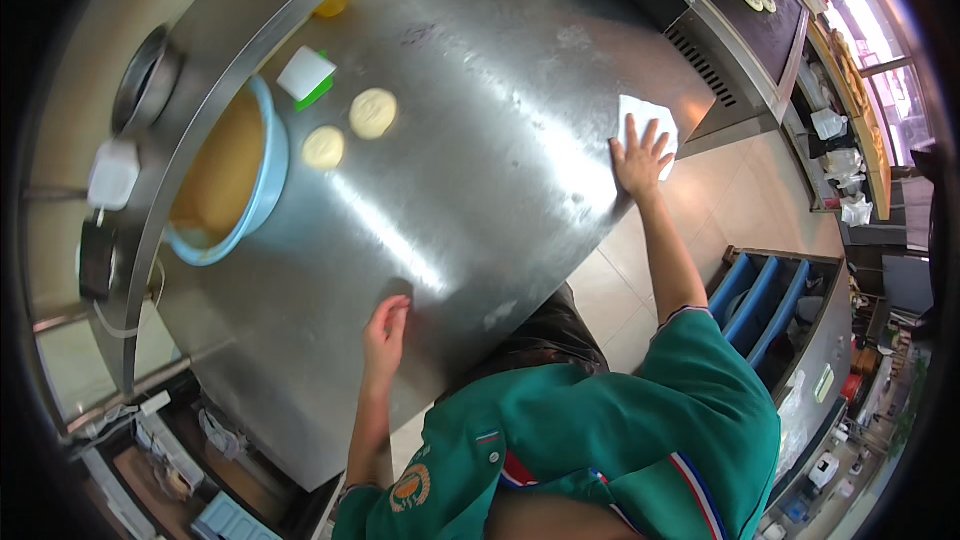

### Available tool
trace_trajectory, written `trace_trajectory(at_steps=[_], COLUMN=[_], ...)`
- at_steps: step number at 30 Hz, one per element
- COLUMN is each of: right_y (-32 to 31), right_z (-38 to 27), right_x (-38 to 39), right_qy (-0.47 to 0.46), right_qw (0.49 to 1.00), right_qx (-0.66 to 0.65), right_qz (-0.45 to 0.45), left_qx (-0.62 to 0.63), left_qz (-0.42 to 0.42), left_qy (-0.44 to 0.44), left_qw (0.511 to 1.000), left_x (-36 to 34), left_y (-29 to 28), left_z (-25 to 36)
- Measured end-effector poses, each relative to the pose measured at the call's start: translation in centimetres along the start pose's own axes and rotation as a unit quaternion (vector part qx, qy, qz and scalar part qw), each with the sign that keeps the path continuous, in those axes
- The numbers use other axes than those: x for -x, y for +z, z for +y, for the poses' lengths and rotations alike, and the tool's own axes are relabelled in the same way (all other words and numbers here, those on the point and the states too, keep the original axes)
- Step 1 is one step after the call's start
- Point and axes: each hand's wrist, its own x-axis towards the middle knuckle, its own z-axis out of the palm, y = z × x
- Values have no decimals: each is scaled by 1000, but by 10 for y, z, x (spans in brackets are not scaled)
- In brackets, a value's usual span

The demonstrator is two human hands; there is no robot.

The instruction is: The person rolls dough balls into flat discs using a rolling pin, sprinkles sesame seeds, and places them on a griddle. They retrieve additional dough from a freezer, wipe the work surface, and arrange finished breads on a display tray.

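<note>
My right hand (641, 162) lies flat with fingers spread on a folded white cloth (651, 110). The cloth rests at the right edge of the steel worktable (480, 140). Close to the table's near edge, my left hand (385, 328) is held with its fingers curled together, and nothing shows in it. Two pale round dough pieces, one farther back (373, 114) and one nearer (323, 148), sit on the left part of the steel, away from both hands. Beside them is a white block-shaped item (305, 74) with a bright green piece under it.
A large light-blue basin (268, 190) with tan contents stands at the left, partly under a steel shelf (190, 130). A dark griddle (745, 15) with several pale rounds is at the far right. Blue bins (752, 310) stand in a cabinet beside my right arm.
</note>
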Motion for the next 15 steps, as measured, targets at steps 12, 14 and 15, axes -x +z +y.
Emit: trace_trajectory(at_steps=[12,14,15], right_y=[-12,-20,-20], right_z=[-51,-31,-23], right_x=[-127,-128,-143], right_qy=[-402,-331,-305], right_qw=[897,927,943], right_qx=[-32,23,-3], right_qz=[-181,-178,-132], left_qx=[35,2,-21], left_qz=[80,61,58], left_qy=[-56,-39,-34], left_qw=[995,997,998], left_x=[-133,-141,-145], left_y=[126,137,140], left_z=[86,105,109])
